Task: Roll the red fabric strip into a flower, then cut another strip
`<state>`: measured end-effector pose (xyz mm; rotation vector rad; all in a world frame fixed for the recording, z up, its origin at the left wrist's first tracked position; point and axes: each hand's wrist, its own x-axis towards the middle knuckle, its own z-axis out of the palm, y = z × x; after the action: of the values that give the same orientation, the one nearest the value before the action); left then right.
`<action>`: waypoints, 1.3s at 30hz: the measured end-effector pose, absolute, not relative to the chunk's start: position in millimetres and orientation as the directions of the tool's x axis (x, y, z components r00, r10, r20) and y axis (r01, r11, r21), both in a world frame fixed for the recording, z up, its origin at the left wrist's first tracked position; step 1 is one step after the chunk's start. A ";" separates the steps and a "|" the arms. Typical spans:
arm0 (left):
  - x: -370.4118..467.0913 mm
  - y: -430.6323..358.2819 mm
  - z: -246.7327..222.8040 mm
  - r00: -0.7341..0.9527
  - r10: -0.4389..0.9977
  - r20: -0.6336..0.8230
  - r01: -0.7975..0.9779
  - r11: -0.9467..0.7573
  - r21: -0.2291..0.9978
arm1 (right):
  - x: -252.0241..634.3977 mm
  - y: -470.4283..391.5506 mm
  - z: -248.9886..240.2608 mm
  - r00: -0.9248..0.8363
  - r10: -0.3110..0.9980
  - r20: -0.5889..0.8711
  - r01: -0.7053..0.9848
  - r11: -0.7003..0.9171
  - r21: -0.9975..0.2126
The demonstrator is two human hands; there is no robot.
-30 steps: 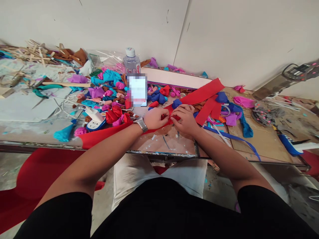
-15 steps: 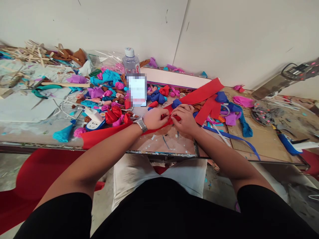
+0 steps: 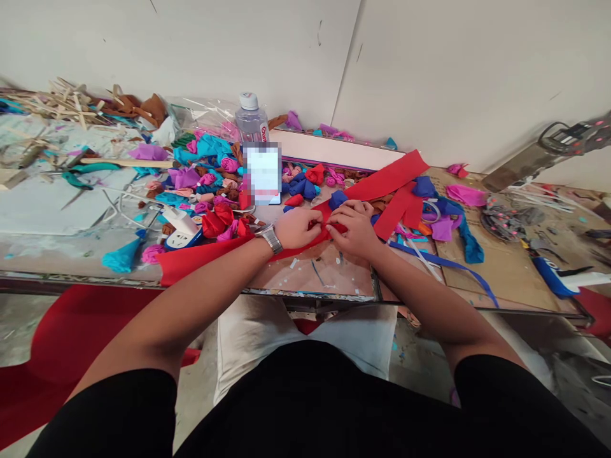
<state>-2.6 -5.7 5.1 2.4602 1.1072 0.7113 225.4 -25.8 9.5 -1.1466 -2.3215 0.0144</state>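
Observation:
Both my hands meet over the front of the table, pinching a long red crepe paper strip [image 3: 205,259]. My left hand [image 3: 296,228], with a metal watch on its wrist, has thumb and fingertips closed on the red paper. Close beside it, my right hand [image 3: 352,229] is curled with its fingertips on a small bunched part of the same strip. The fingers partly hide that bunched part. Past my right hand lie more red paper strips [image 3: 387,176]. A blue crumpled paper piece [image 3: 338,199] sits just behind my fingers.
A phone [image 3: 263,175] with a blurred screen leans against a plastic bottle [image 3: 252,121]. Many crumpled paper pieces [image 3: 217,219] cover the table around them. To the left are a white power strip [image 3: 181,229] and green-handled pliers [image 3: 79,175]. A blue ribbon [image 3: 453,264] hangs toward the front edge.
Hardly anything differs: both hands stay at the same spot on the red strip, with only a slight shift of the fingers.

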 end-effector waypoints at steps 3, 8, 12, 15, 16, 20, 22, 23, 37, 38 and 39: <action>-2.0 -6.3 5.6 0.577 0.768 0.279 0.590 -0.628 0.508 | 224.8 -25.7 8.4 -0.484 0.736 0.474 0.734 0.636 -0.238; -1.4 -7.9 8.2 0.562 0.790 0.245 0.626 -0.600 0.497 | 224.9 -25.1 8.3 -0.475 0.729 0.493 0.733 0.638 -0.238; -1.5 -8.0 8.7 0.571 0.781 0.254 0.618 -0.612 0.493 | 225.7 -23.8 7.9 -0.503 0.720 0.478 0.712 0.659 -0.243; -1.7 -7.9 7.7 0.568 0.781 0.261 0.619 -0.614 0.490 | 226.1 -23.2 6.9 -0.499 0.705 0.503 0.709 0.667 -0.231; -1.7 -7.8 7.3 0.567 0.781 0.261 0.619 -0.613 0.490 | 226.1 -23.1 6.6 -0.497 0.699 0.514 0.708 0.669 -0.226; -1.2 -7.8 6.4 0.565 0.784 0.255 0.629 -0.610 0.481 | 226.4 -21.7 6.0 -0.525 0.654 0.545 0.677 0.709 -0.198; -1.1 -7.6 6.3 0.568 0.783 0.254 0.632 -0.612 0.476 | 226.7 -20.5 6.0 -0.557 0.621 0.552 0.647 0.741 -0.180; -1.1 -7.5 6.2 0.570 0.781 0.254 0.630 -0.614 0.475 | 226.8 -19.9 6.0 -0.573 0.610 0.547 0.637 0.752 -0.172; -1.1 -8.0 6.1 0.588 0.764 0.264 0.597 -0.631 0.496 | 228.6 -18.1 4.6 -0.626 0.623 0.469 0.650 0.749 -0.128; -1.1 -8.2 6.3 0.591 0.763 0.263 0.595 -0.632 0.497 | 228.7 -17.8 4.0 -0.632 0.619 0.466 0.644 0.754 -0.129; -1.2 -8.3 6.6 0.594 0.762 0.260 0.592 -0.632 0.500 | 228.8 -17.5 3.6 -0.635 0.619 0.463 0.639 0.757 -0.136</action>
<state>-1.2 -8.3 6.6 2.4627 1.0921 0.6491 228.8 -17.5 3.6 -0.9489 -2.4633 -0.0559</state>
